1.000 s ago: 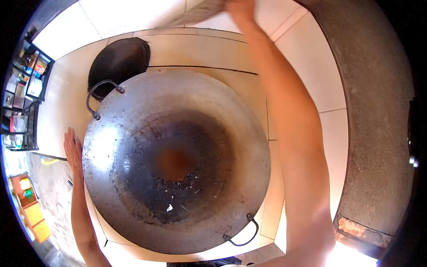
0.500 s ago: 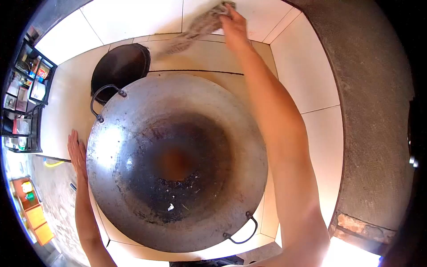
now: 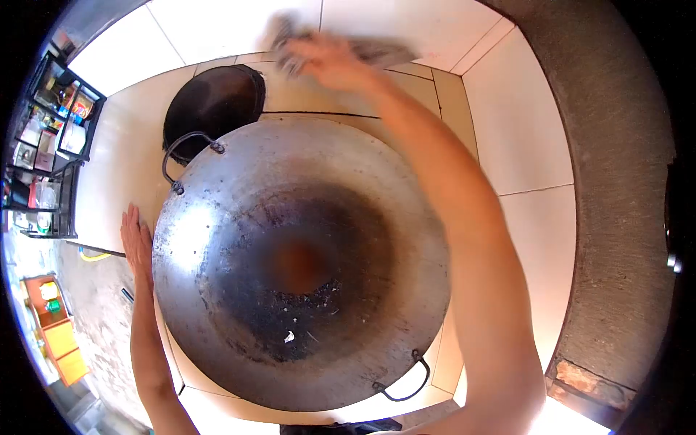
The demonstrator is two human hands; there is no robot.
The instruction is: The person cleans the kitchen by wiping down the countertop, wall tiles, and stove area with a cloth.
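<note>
Gripping grey cloth (image 3: 380, 54) in right hand (image 3: 326, 61), fingers closed on it, motion-blurred. Lying crosswise by back wall (image 3: 239, 25), poking out both sides of grip, beyond wok (image 3: 239, 362). Much nearer right than left hand (image 3: 135, 235): open, flat on tiled counter (image 3: 109, 174), beside wok. Count: one cloth, one wok, two wok handles (image 3: 193, 134), one dark round thing (image 3: 217, 101), two hands.

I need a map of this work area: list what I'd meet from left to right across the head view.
Black racks → left hand → black round shape → cloth in the right hand → rough grey-brown border.
</note>
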